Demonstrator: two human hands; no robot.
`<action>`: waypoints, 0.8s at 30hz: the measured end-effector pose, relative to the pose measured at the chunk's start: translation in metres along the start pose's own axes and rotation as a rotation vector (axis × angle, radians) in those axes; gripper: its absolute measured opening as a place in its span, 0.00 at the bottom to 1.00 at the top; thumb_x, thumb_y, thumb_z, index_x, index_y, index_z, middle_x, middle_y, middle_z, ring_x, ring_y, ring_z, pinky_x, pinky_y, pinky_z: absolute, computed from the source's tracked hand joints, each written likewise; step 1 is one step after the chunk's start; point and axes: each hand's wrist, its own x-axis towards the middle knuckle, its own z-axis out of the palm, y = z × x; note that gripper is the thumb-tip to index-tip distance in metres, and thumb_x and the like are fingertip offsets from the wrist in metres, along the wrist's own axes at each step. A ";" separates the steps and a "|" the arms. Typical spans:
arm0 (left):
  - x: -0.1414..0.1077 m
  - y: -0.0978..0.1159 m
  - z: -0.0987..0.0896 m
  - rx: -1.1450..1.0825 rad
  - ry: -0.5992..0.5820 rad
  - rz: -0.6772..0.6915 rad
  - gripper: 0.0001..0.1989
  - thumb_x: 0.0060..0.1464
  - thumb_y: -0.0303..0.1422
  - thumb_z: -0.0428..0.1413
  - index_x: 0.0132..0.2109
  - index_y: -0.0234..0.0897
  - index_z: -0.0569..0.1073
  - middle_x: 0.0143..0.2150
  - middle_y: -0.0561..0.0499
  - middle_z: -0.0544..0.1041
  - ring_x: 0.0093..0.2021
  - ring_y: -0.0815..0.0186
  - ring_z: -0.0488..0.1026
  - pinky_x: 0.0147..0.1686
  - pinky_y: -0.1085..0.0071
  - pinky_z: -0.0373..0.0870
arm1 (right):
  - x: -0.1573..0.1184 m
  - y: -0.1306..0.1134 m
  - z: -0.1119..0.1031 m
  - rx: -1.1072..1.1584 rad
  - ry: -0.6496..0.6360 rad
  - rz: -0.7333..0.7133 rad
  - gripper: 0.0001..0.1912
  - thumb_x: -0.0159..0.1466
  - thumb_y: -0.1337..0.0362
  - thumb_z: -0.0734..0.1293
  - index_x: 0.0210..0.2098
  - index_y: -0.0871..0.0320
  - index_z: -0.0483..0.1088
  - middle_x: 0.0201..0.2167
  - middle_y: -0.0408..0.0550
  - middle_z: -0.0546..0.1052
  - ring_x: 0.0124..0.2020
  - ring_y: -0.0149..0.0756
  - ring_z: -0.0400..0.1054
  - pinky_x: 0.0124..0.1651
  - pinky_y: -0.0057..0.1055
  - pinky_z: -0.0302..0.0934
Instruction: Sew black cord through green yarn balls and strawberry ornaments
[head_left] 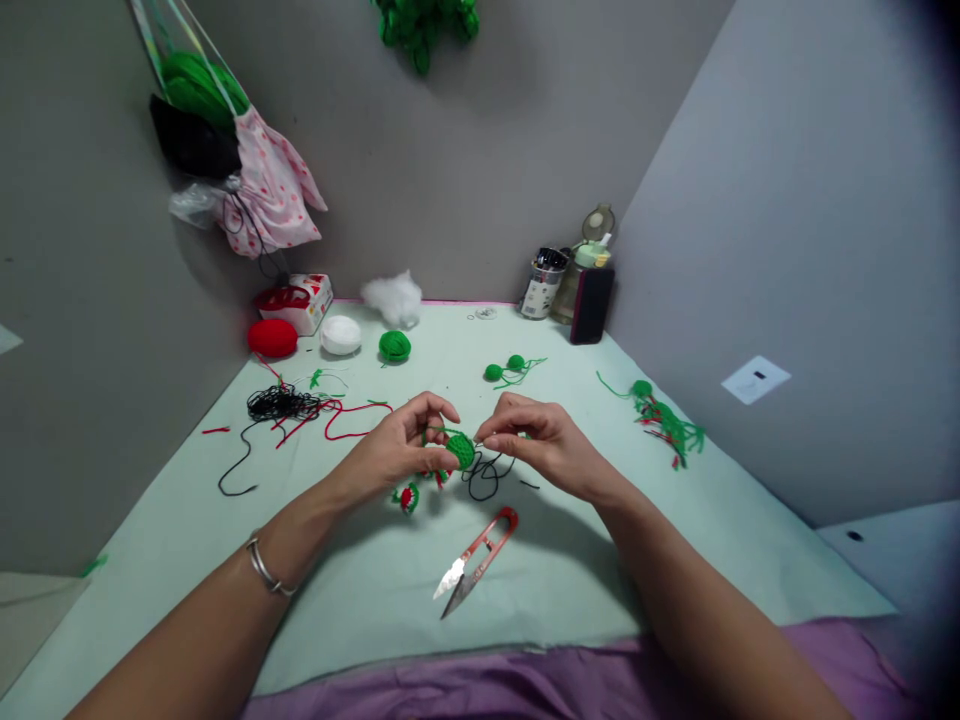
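A small green crocheted piece (460, 450) is pinched between the thumb and fingers of my left hand (401, 440), with green yarn running over the fingers. My right hand (544, 440) is closed in a pinch at the piece's right edge, on something thin that I cannot make out. Beneath the hands lie loops of black yarn (486, 478) and a small red, white and green crocheted piece (407, 498). Orange-handled thread snips (486, 548) rest on the table nearer to me, blades apart.
Tangled black yarn (281, 403) and red strands lie left, below red (272, 338), white (340, 335) and green (394, 346) yarn balls. White stuffing (397, 300) is at the back. Green pieces (671, 425) lie right. A phone (592, 305) leans near a bottle.
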 end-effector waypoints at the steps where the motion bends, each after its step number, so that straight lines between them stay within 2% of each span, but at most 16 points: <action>1: -0.001 0.001 -0.001 -0.024 -0.027 0.000 0.23 0.43 0.34 0.70 0.45 0.39 0.71 0.34 0.56 0.63 0.33 0.70 0.64 0.32 0.73 0.62 | 0.000 -0.001 0.001 0.010 -0.010 -0.002 0.06 0.66 0.63 0.70 0.37 0.57 0.80 0.29 0.43 0.70 0.30 0.30 0.64 0.34 0.30 0.58; 4: -0.003 0.005 -0.004 -0.016 -0.089 -0.033 0.20 0.45 0.34 0.69 0.44 0.39 0.72 0.33 0.55 0.67 0.32 0.70 0.64 0.32 0.73 0.62 | -0.001 -0.004 0.002 0.040 -0.024 -0.021 0.05 0.65 0.63 0.70 0.37 0.56 0.80 0.29 0.43 0.70 0.30 0.30 0.64 0.34 0.30 0.59; 8: -0.005 0.008 -0.005 0.099 -0.164 -0.122 0.16 0.47 0.35 0.67 0.43 0.38 0.76 0.30 0.56 0.67 0.30 0.70 0.63 0.30 0.72 0.60 | -0.002 -0.007 0.003 0.050 -0.028 -0.061 0.05 0.65 0.64 0.71 0.37 0.56 0.80 0.28 0.42 0.70 0.30 0.29 0.65 0.34 0.30 0.60; 18: -0.005 0.005 -0.005 0.198 -0.092 -0.086 0.14 0.44 0.31 0.68 0.40 0.39 0.80 0.28 0.56 0.65 0.30 0.70 0.61 0.28 0.74 0.57 | -0.003 -0.007 0.000 0.024 -0.089 -0.039 0.06 0.67 0.64 0.70 0.40 0.54 0.81 0.29 0.42 0.68 0.31 0.29 0.65 0.36 0.30 0.60; 24: -0.004 0.003 -0.006 0.233 -0.086 -0.070 0.14 0.43 0.33 0.69 0.40 0.38 0.80 0.28 0.56 0.62 0.29 0.70 0.59 0.26 0.75 0.56 | -0.002 -0.006 -0.002 0.024 -0.110 -0.057 0.08 0.67 0.63 0.69 0.40 0.55 0.81 0.28 0.43 0.68 0.30 0.30 0.65 0.35 0.30 0.61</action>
